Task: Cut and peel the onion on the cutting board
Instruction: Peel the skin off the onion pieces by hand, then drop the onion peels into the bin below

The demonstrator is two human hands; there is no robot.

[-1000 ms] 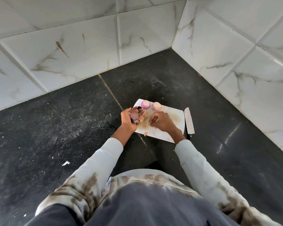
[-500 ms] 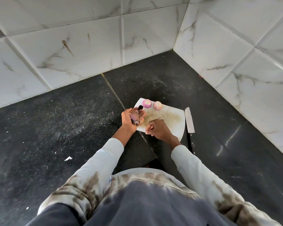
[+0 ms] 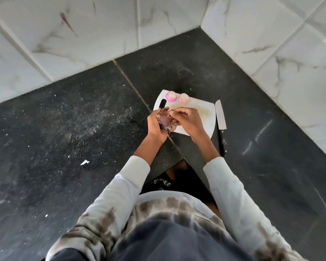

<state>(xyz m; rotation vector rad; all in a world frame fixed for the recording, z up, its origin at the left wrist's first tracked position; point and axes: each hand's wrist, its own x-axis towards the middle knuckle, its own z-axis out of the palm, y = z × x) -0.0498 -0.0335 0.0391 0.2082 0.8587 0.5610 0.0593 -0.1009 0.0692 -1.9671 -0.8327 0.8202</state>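
Purple onion (image 3: 163, 120), partly skinned, cupped in the left hand (image 3: 157, 125) over the near left corner of the white cutting board (image 3: 205, 117). Dark glossy flesh showing at the middle, with dry brownish skin hanging in ragged scraps at the top and bottom of the palm. Left grip closed around the onion, fingers curled up behind it. Right hand (image 3: 186, 119) just beside, thumb and fingertips pinched shut on a strip of skin at the onion's upper right side; both hands touching at the onion.

Two peeled pieces at the far edge of the board, side by side and apart from the hands: a brighter pink onion piece (image 3: 170, 96) with a pale top on the left, a paler pink onion piece (image 3: 183, 98) on the right. Faint brownish staining across the board's middle, a dark slot handle near its far left corner.

Knife (image 3: 221, 120) lying flat on the black surface (image 3: 83, 119) just off the board's right edge, pale blade pointing away, dark handle toward the body. Small white scrap (image 3: 84, 162) and fine specks scattered over the left part of the surface. No containers in view.
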